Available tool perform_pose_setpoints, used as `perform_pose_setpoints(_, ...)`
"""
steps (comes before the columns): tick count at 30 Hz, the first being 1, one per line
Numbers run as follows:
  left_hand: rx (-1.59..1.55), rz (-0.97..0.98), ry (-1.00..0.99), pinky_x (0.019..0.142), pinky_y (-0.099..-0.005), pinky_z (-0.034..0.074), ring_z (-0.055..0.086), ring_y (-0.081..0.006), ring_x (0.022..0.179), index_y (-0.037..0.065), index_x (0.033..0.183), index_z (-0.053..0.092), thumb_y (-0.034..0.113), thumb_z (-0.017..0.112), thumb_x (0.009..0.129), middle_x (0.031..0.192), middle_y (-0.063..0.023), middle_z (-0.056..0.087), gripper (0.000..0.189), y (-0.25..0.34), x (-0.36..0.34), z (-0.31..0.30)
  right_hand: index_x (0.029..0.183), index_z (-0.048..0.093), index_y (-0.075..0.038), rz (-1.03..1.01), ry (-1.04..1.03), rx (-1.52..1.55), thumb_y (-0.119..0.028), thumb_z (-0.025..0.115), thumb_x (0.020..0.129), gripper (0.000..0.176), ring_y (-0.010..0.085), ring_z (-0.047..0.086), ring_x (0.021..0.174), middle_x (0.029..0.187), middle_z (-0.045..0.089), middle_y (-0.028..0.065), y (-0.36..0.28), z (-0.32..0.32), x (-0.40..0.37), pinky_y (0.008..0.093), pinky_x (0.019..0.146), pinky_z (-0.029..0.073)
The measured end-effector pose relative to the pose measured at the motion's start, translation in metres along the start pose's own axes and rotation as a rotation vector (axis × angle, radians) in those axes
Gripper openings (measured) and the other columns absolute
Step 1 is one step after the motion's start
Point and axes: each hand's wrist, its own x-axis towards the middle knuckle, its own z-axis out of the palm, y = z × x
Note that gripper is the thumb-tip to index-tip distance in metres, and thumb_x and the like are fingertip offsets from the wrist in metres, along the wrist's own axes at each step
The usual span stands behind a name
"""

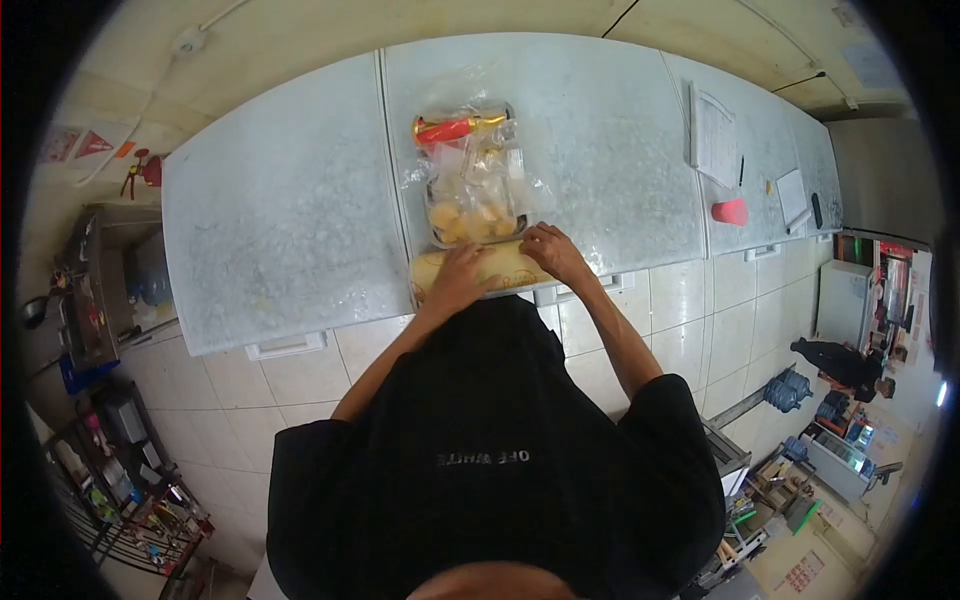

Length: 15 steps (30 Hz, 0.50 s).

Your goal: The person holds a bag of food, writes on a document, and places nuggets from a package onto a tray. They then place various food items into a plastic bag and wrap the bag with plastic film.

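A wide roll of plastic wrap (512,266) with reddish print lies along the near edge of the table. Clear plastic film (470,180) spreads from it over a tray (522,222) holding pale yellow pieces of food (460,221). At the tray's far end, under the film, is a red and gold packaged item (455,129). My left hand (462,277) is over the roll's left part, fingers bent at the film beside the tray. My right hand (555,252) is at the roll's right end, its fingers curled in a pinch on the film.
The pale tabletop (290,200) looks like joined chest-freezer lids. To the right are papers (714,138), a pink cup-like object (730,212), a pen (741,171) and a phone-like dark object (816,210). Another person (850,366) is far off at right, near blue water bottles (788,390).
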Motion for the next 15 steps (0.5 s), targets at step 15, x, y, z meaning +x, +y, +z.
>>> perform_pose_setpoints(15, 0.296, -0.014, -0.132, 0.068, -0.0400, 0.053, 0.059, -0.0297, 0.092, -0.004, 0.092, 0.055, 0.012, 0.054, 0.079, 0.088, -0.0167, 0.060, 0.021, 0.025, 0.025, 0.026, 0.097, 0.043, -0.001, 0.177, 0.187, 0.210, -0.001, 0.049, 0.086, 0.012, 0.0354, 0.049, 0.086, 0.090, 0.049, 0.0171, -0.009, 0.020, -0.014, 0.0440, 0.077, 0.038)
